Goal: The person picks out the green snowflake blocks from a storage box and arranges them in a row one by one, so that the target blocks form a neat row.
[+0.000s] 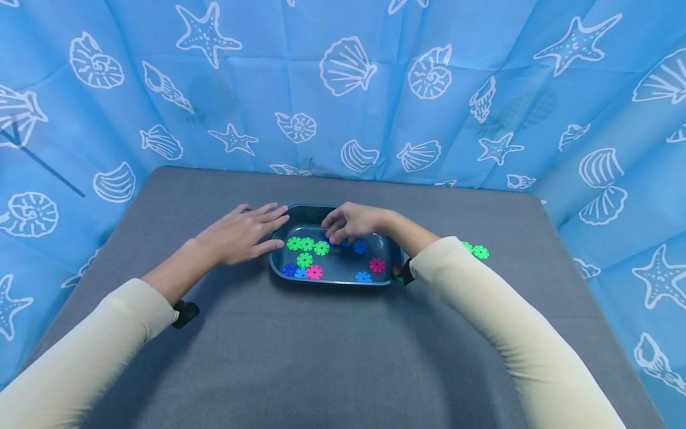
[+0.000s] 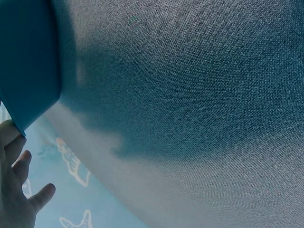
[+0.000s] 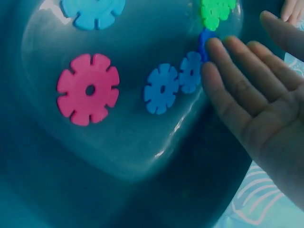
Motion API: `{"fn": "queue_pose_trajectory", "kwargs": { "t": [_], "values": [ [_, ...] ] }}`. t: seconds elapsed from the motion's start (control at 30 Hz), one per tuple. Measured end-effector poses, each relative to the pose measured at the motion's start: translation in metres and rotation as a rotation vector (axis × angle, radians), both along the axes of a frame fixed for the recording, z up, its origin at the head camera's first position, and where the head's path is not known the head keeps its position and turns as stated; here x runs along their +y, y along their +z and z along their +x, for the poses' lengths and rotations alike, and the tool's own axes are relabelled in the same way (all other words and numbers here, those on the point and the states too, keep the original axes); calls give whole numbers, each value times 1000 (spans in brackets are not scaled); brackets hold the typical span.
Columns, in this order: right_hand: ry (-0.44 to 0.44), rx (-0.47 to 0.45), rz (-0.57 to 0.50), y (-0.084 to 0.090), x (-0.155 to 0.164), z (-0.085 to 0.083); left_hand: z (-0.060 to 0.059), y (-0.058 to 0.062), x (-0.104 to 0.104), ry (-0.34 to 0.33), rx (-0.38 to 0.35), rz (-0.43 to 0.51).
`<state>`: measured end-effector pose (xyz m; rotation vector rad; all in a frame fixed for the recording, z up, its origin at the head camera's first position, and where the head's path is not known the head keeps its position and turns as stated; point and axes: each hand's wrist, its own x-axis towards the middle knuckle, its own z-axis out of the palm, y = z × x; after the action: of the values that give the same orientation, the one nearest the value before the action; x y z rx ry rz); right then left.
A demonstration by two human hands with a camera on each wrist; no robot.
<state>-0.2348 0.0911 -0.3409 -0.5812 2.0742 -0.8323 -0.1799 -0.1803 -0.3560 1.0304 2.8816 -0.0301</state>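
A dark teal tray holds several notched plastic discs. My left hand is at the tray's left side, fingers spread, fingertips right at the rim; in the left wrist view those fingers show beside the tray's corner. Inside the tray, my right hand reaches down at the far side. In the right wrist view its fingers extend toward a dark blue disc, with the thumb apart. Next to that disc lie two blue discs, one being the nearer blue disc. A pink disc lies farther off.
Green discs lie in the tray's left part, with a dark blue disc and a pink disc near its front. Outside, green discs sit on the grey table, beyond the right forearm. A blue shell-patterned curtain hangs behind.
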Motion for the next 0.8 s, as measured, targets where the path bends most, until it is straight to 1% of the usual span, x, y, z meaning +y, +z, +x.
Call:
{"fn": "queue_pose_trajectory", "kwargs": {
  "t": [0.17, 0.3, 0.43, 0.8],
  "values": [
    [55, -4, 39, 1, -5, -1, -1, 0, 0, -8, 0, 5],
    [70, -17, 65, 1, -11, 0, -1, 0, -1, -7, -1, -1],
    [84, -29, 71, 1, -16, 1, 0, 0, -1, -5, -7, -7],
    [179, -69, 107, -1, -23, 5, 0, 0, -1, -13, 3, 6]
  ]
}}
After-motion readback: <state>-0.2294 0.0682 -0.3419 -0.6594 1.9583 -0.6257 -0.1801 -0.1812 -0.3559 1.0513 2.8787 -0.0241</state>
